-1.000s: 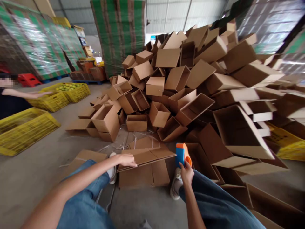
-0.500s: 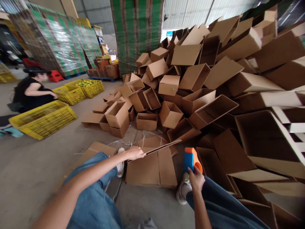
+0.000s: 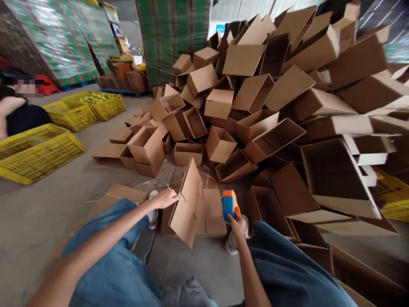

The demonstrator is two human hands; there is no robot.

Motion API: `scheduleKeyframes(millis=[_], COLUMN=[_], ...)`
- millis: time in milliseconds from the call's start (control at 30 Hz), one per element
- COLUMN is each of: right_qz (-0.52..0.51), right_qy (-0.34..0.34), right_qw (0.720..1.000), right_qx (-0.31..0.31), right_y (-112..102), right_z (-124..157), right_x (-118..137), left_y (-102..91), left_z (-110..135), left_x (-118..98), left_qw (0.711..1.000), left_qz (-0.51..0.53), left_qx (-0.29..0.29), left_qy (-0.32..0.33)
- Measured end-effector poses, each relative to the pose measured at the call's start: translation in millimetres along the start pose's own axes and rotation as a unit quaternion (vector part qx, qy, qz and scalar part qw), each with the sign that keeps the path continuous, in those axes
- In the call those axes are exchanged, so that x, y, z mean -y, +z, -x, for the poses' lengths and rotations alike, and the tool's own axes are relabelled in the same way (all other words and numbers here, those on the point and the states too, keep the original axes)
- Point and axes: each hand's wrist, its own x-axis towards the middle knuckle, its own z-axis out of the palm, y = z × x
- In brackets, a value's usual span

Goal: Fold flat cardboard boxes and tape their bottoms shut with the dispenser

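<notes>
My left hand (image 3: 166, 198) is closed on the left edge of a flattened cardboard box (image 3: 188, 204), which stands steeply tilted between my legs. Under and behind it, more flat cardboard (image 3: 214, 211) lies on the floor. Closed around a blue and orange tape dispenser (image 3: 228, 207), my right hand (image 3: 238, 224) is just to the right of this cardboard, above my shoe. The lower part of the dispenser is partly hidden by my fingers.
A large heap of opened cardboard boxes (image 3: 247, 94) rises ahead and to the right. Yellow crates (image 3: 41, 149) stand at the left, one holding green-yellow fruit (image 3: 96, 98), near a seated person (image 3: 22, 113). Another flat cardboard piece (image 3: 119, 197) lies by my left leg.
The flattened box in my left hand has swung from nearly edge-on to upright, its broad face showing. The view has shifted, and my right hand with the tape dispenser appears further left.
</notes>
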Motion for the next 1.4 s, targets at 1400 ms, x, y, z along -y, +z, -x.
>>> scheduleKeyframes(millis=[1400], right_qz=[0.186], right_qy=[-0.207], right_qw=[0.927], right_qx=[0.252], right_y=[26.0], right_z=[83.3], right_x=[175.1], left_y=[47.8], left_z=[55.1], left_x=[-45.3], left_qw=[0.990], left_qz=[0.053], left_qx=[0.012], left_qy=[-0.129])
